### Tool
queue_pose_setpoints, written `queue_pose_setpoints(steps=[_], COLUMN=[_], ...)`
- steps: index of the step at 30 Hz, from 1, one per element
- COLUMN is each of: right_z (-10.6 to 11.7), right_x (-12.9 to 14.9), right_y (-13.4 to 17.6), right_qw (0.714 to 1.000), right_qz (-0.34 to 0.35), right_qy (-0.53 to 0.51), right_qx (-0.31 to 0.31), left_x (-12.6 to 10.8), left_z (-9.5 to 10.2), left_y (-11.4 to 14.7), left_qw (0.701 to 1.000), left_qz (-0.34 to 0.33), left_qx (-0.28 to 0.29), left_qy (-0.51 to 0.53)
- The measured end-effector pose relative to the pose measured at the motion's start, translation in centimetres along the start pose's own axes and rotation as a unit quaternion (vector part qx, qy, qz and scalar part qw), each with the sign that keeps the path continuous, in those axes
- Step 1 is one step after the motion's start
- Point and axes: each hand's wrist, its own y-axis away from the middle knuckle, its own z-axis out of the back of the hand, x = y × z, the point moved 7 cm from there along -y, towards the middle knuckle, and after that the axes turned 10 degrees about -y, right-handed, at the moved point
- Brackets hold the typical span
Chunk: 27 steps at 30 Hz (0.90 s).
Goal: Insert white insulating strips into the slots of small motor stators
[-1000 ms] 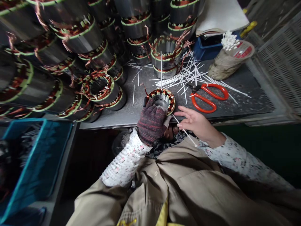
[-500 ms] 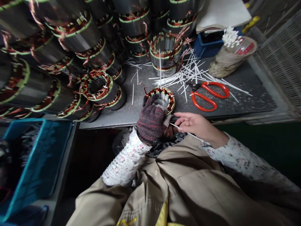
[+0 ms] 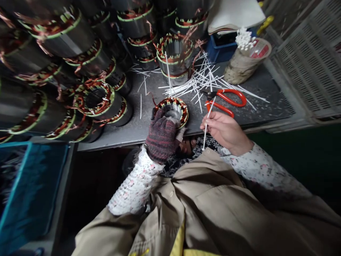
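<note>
My left hand (image 3: 162,139), in a dark knitted glove, grips the near left side of a motor stator (image 3: 183,113) at the bench's front edge. The stator's ring of copper windings faces up, and a white cable tie (image 3: 168,74) stands up from its far rim. My right hand (image 3: 226,131) is bare and pinches another white zip tie (image 3: 207,129) between thumb and fingers, held steeply to the right of the stator. Behind that hand lie red-handled scissors (image 3: 232,97), partly covered by it. Loose white ties (image 3: 191,85) are scattered behind the stator.
Stacked stators (image 3: 106,103) fill the left and back of the bench. A tub of white ties (image 3: 241,65), a blue bin (image 3: 220,49) with papers on it and a pale plastic crate (image 3: 311,60) stand at right. A teal crate (image 3: 29,192) sits lower left.
My right hand has moved away from the stator and turned the cable tie from lying low to nearly upright. My left hand still grips the stator. The whole view has shifted slightly.
</note>
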Motion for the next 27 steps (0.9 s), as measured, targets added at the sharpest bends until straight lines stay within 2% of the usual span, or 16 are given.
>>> queue_pose_setpoints(steps=[4, 8, 12, 18, 23, 27], right_z=[-0.4, -0.5, -1.5, -3.0, -3.5, -4.5], right_x=[-0.3, 0.2, 0.4, -0.4, -1.1, -1.7], right_y=[-0.9, -0.5, 0.3, 1.0, 0.4, -0.9], right_qw=[1.0, 1.0, 0.997, 0.973, 0.964, 0.965], right_qz=[-0.013, -0.016, -0.026, -0.048, -0.079, -0.096], right_qy=[-0.02, -0.004, 0.066, 0.207, 0.228, 0.223], right_qx=[0.006, 0.001, 0.005, 0.086, 0.109, 0.094], left_x=[0.0, 0.3, 0.2, -0.2, -0.2, -0.3], left_z=[0.0, -0.4, -0.2, 0.0, 0.0, -0.1], left_y=[0.2, 0.3, 0.2, 0.1, 0.1, 0.2], left_qw=[1.0, 0.999, 0.999, 0.999, 0.999, 0.998], left_qz=[0.001, 0.027, 0.025, 0.022, 0.039, 0.035], left_qx=[-0.004, 0.024, 0.025, 0.006, 0.002, -0.003], left_qy=[-0.012, -0.003, -0.019, -0.041, -0.036, -0.056])
